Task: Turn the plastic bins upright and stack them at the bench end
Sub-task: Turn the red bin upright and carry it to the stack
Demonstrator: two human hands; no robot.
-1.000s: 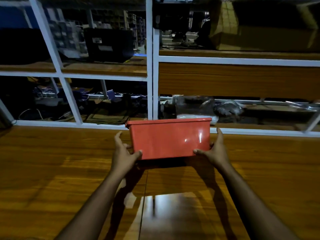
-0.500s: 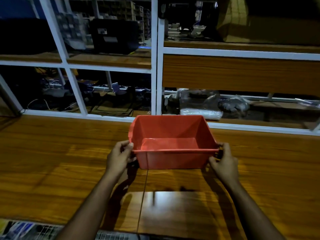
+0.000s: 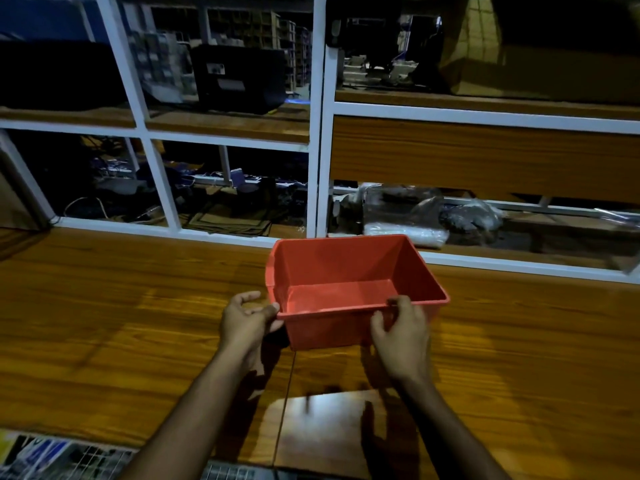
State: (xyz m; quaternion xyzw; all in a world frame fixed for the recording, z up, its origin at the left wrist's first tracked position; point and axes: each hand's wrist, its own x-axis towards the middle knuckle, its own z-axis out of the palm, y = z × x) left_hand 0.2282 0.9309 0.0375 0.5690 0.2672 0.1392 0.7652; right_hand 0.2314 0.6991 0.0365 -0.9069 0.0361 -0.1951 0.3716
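Red plastic bin (image 3: pixel 346 271) sits upright, open and empty.

Light: dim, warm on the bench (image 3: pixel 104 323); shelves (image 3: pixel 225 188) behind nearly black
Glare: pale patch on the wood near centre bottom
Shadows: forearms cast dark streaks
Edges: frame lines bow; slight softness

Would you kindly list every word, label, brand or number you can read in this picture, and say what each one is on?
None can be read.
Black case on the upper shelf: a pale label and a small sticker, both too blurred to read.
Printed sheets at the bench's near left edge: blue and yellow print, too blurred to read.
Red plastic bin, which the left hand and right hand touch at its near rim: no marking visible.
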